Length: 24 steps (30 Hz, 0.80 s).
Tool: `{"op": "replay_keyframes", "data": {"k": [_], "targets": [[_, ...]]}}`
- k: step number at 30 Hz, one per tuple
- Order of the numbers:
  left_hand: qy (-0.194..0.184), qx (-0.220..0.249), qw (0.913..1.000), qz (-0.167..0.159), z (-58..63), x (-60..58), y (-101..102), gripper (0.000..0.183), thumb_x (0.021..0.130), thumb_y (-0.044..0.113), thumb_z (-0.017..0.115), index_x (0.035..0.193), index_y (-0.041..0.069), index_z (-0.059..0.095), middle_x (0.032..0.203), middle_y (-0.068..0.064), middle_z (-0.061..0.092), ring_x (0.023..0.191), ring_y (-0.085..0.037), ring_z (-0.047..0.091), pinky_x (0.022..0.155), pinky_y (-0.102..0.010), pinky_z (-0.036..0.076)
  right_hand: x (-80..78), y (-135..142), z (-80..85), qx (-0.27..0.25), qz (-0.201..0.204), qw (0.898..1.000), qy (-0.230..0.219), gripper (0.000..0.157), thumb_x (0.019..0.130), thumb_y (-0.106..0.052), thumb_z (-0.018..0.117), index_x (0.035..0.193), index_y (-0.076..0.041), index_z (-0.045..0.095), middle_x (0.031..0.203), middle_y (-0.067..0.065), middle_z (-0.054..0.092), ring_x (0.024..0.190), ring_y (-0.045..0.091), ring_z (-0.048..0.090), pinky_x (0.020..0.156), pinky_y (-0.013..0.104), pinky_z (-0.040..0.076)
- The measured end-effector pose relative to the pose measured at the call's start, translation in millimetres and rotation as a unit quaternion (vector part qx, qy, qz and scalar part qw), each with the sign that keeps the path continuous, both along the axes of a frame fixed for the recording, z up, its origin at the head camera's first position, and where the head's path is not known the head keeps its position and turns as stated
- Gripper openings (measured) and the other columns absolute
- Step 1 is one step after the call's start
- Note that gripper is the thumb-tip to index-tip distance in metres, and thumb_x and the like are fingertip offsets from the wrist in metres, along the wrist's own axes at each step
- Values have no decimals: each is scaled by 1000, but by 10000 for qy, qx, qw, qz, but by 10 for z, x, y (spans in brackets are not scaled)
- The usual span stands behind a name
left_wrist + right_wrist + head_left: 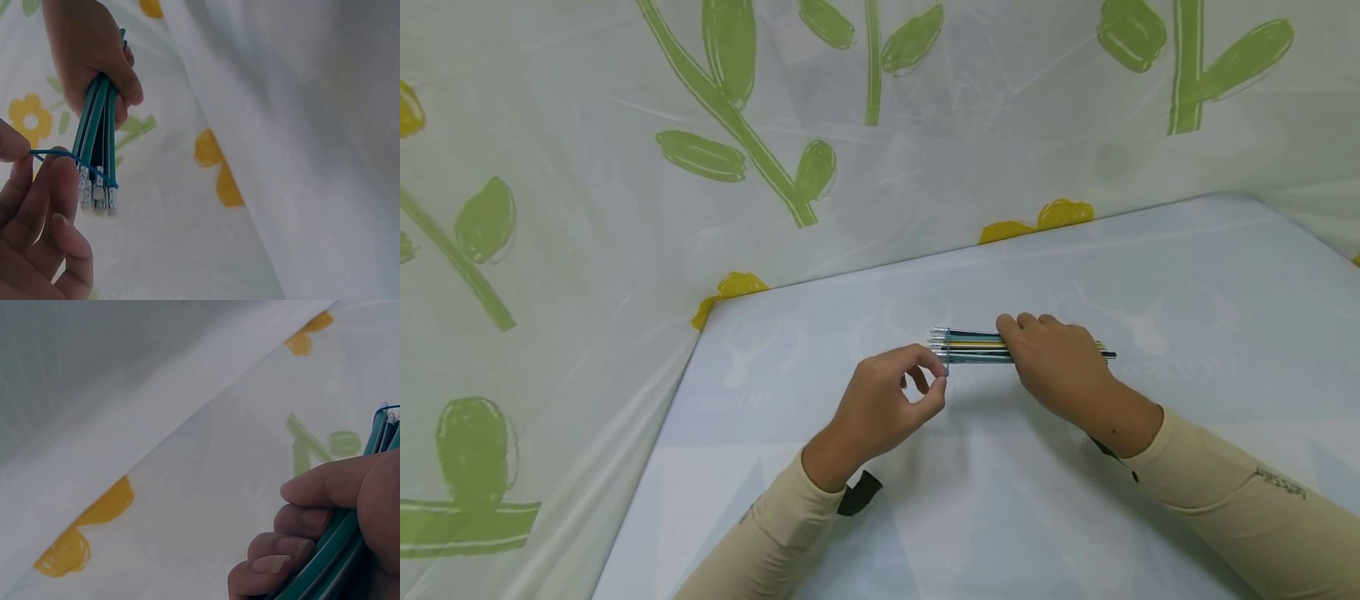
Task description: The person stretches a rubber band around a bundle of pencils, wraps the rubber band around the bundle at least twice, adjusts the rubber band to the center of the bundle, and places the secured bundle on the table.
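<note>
A bundle of pencils (977,345), mostly teal with some dark, yellow and white ones, lies crosswise in the grip of my right hand (1060,362). The right fingers curl round its middle in the right wrist view. White erasers in silver ferrules (100,190) stick out at the bundle's left end. A thin blue rubber band (94,169) loops round the pencils just behind the ferrules. My left hand (887,400) pinches the band between thumb and forefinger and pulls a loop of it away from the bundle. The other left fingers are bent close to the eraser ends.
Beneath both hands is a table with a pale, faintly printed cover (1000,517). Behind it and to the left hangs a white curtain (602,208) with green leaves and yellow flowers. A dark strap end (860,493) shows under the left wrist.
</note>
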<state>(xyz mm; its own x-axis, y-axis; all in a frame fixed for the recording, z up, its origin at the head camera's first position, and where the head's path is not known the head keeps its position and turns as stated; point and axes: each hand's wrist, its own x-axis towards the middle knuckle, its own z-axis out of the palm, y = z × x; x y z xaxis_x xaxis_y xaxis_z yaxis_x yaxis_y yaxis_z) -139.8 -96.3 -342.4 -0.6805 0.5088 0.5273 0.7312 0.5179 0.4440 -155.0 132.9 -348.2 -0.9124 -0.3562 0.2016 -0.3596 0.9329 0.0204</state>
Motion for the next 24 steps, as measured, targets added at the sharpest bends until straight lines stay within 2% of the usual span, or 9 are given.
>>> {"op": "replay_keyframes", "data": {"k": [5, 11, 16, 19, 24], "targets": [[176, -153, 9995, -191, -5, 13, 16, 5, 86, 8, 67, 90, 11, 67, 85, 4, 70, 70, -7, 63, 63, -18, 48, -1, 9, 10, -69, 97, 9999, 79, 31, 84, -8, 79, 107, -3, 58, 85, 11, 66, 67, 22, 59, 54, 36, 54], [84, -282, 9989, -361, -27, 16, 44, 8, 85, 5, 67, 87, 13, 66, 82, 7, 69, 68, -4, 59, 62, -11, 43, -2, 35, 22, -190, 139, 9994, 271, 27, 84, -5, 77, 104, -2, 58, 83, 11, 68, 59, 20, 57, 51, 34, 53], [10, -241, 9993, -298, -35, 24, 53, 7, 86, 6, 66, 87, 13, 65, 81, 7, 67, 68, -3, 58, 61, -11, 44, 6, 49, 44, -276, 146, 9989, 357, 27, 84, -5, 76, 104, -2, 58, 82, 11, 67, 57, 19, 56, 50, 33, 52], [-76, -209, 9994, -246, -39, 27, 58, 5, 88, 7, 63, 88, 12, 64, 81, 6, 67, 67, -4, 58, 61, -16, 49, 12, 61, 62, -325, 133, 9985, 429, 28, 84, -5, 76, 104, -2, 58, 81, 11, 67, 58, 19, 56, 51, 33, 53], [-229, -105, 9995, -203, -48, 19, 66, 6, 88, 7, 62, 87, 12, 64, 80, 5, 67, 66, -5, 58, 61, -14, 47, 15, 78, 92, -363, 112, 9979, 531, 27, 83, -4, 76, 103, -2, 58, 81, 11, 66, 59, 20, 57, 51, 34, 53]]}}
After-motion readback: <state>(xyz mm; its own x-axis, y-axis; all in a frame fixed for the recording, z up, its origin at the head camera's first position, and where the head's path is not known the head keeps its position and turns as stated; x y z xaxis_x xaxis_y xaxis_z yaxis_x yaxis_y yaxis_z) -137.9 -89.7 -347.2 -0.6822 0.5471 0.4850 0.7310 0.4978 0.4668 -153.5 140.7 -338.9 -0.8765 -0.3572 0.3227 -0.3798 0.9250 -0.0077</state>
